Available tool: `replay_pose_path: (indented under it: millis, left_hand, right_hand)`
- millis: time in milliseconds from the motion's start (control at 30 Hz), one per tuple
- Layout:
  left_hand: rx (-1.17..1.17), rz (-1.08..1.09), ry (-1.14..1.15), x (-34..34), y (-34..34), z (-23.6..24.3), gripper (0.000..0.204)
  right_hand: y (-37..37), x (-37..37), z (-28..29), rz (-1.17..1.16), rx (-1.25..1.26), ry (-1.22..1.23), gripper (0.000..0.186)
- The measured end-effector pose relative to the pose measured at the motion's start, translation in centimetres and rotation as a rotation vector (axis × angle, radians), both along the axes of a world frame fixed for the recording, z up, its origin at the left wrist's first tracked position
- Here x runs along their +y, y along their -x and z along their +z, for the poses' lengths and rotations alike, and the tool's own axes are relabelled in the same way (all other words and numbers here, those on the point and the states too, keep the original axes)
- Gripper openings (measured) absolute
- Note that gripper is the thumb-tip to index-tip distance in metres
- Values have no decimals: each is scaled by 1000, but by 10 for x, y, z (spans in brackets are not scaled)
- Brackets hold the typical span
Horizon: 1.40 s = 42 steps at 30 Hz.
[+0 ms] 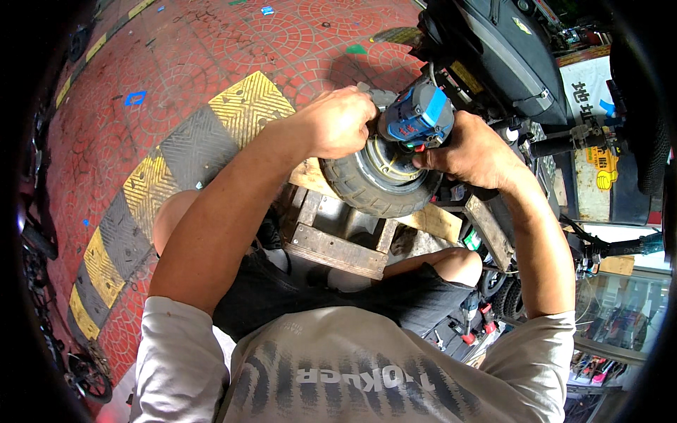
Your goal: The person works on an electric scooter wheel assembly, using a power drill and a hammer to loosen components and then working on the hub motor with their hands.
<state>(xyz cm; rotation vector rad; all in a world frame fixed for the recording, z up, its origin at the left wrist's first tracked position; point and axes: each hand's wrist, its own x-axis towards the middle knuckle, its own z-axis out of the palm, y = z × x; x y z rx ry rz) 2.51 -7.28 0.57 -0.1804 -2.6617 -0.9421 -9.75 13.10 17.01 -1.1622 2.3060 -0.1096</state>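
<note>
Held in the right hand (pixel 469 151): a blue power drill (pixel 419 116), grasped with fingers wrapped around the grip, thumb toward the hub side. Positioned over the hub of a small wheel (pixel 370 199) with a chunky black tyre; contact at the drill's working end hidden from this angle.

At the upper left of the wheel, just beside the drill: the left hand (pixel 338 123), fingers curled inward, knuckles up. Grasping something or merely clenched: cannot tell.

Location of wheel: on a rough wooden stool (pixel 335 250), between the bent knees, in front of the grey shirt (pixel 352 359). Exact tilt of wheel: cannot tell.

Surroundings, to the left: red patterned paving (pixel 211 56), crossed by a yellow-and-black speed bump (pixel 201 137). To the upper right, near the drill: a dark scooter (pixel 508 56). Low on the right, near the knee: a second drill (pixel 469 307).
</note>
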Motion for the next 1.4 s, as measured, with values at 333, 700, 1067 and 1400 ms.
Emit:
replay_pose_path:
  millis: [333,700,1067,1400]
  left_hand:
    - [-126,34,-36,2,-4,11,19]
    - [-155,32,-83,1,-2,11,18]
    - [-103,23,-84,2,-3,10,19]
    - [-117,28,-90,3,-5,15,18]
  right_hand:
    - [-8,-17,12,-109,-466,38,45]
    - [1,-13,4,-169,-470,1,29]
    - [5,-14,4,-228,-433,-51,29]
    - [1,-16,5,-195,-433,-49,31]
